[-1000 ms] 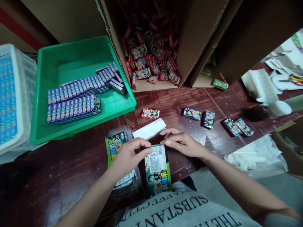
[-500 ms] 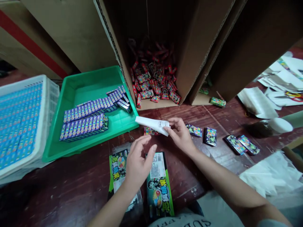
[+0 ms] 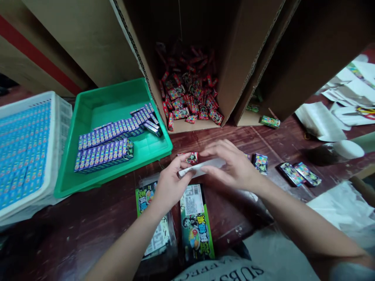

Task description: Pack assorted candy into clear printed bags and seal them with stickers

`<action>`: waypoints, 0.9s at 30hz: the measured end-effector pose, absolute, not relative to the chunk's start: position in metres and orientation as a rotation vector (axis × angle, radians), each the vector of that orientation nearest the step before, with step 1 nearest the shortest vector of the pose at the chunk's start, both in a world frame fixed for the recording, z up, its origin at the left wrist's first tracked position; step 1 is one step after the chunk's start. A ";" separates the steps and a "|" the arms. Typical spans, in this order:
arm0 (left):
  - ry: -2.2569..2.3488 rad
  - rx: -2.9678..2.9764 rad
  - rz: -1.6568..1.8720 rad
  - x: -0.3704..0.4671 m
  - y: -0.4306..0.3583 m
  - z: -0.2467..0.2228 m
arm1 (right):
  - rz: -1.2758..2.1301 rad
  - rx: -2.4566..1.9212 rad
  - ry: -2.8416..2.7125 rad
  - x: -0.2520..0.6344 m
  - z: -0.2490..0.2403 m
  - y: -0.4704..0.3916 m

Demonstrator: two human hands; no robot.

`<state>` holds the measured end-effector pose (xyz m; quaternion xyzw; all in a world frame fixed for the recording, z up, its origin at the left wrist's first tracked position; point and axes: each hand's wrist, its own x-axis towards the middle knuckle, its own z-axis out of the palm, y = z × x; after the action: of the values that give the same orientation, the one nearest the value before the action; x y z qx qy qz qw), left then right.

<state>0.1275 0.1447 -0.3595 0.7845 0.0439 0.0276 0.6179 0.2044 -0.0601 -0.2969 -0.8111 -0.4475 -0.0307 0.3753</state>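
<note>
My left hand (image 3: 172,181) pinches the left end of a flat white paper strip (image 3: 202,167), holding it a little above the table. My right hand (image 3: 233,164) is spread over the strip's other end, thumb and fingers apart; whether it touches is blurred. Just beyond the strip lies a small red candy box (image 3: 191,157). Below my hands are two flat green-and-black printed packages, one on the right (image 3: 195,230) and one on the left (image 3: 156,234), partly covered by my left forearm.
A green tray (image 3: 102,88) with rows of purple boxes stands left, beside a white basket (image 3: 60,117) of blue boxes. Ahead, an open carton (image 3: 237,66) holds many red packs. Small dark boxes (image 3: 291,173) lie right, near a clear plastic bag (image 3: 341,210) and scissors (image 3: 366,112).
My left hand has closed on the left end of the white strip, which was in my right hand alone. My right hand's fingers have spread, and the strip has tilted and come lower.
</note>
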 end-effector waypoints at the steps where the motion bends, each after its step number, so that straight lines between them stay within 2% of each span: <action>1: 0.097 1.809 0.051 0.128 0.144 -0.358 | -0.032 -2.085 -1.257 0.213 -0.293 -0.057; 5: 0.143 1.723 -0.012 0.131 0.140 -0.355 | 0.145 -2.085 -1.452 0.234 -0.294 -0.048; 9: 0.194 1.583 -0.158 0.132 0.143 -0.361 | 0.106 -1.956 -1.331 0.236 -0.301 -0.048; 16: 0.190 1.536 -0.138 0.135 0.138 -0.357 | 0.223 -1.959 -1.327 0.238 -0.311 -0.052; 24: 0.315 1.247 -0.174 0.136 0.139 -0.365 | 0.168 -1.929 -1.092 0.236 -0.318 -0.062; 27: 0.332 1.273 -0.127 0.138 0.137 -0.366 | 0.289 -1.929 -0.995 0.231 -0.322 -0.065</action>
<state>0.1376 0.1374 -0.3661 0.5913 0.1543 -0.0591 0.7893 0.2312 -0.0647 -0.3216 -0.7829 -0.4040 0.1173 0.4583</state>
